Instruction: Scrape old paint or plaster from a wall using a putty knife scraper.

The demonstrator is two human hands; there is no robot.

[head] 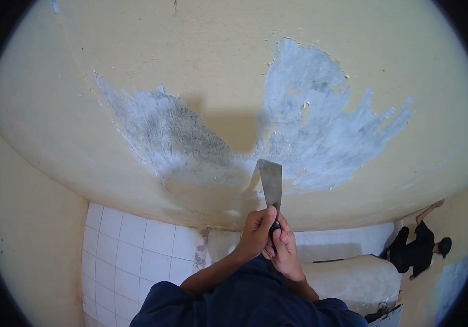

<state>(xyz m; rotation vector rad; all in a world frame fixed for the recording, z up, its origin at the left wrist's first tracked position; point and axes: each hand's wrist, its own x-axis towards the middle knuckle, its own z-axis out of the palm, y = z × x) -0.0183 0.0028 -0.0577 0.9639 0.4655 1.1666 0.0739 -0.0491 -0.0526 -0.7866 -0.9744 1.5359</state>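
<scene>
Both of my hands are wrapped around the black handle (275, 226) of a wide-bladed scraper. My left hand (255, 229) holds it nearer the blade, with the thumb lying along the blade's base. Just below and to the right, my right hand (285, 252) grips the rear of the handle. The metal blade (273, 182) points up at a yellow painted wall (221, 53); its edge is at or close to the lower part of a bared patch. Paint is gone in a grey-white area on the right (316, 122) and a darker, scratched area on the left (168, 126).
White square tiles (131, 245) lie below at the left, beside another yellow wall (29, 229). Low at the right is a pale, worn, flat-topped surface (352, 278). Farther right, a person in dark clothes (416, 247) reaches one hand to the wall.
</scene>
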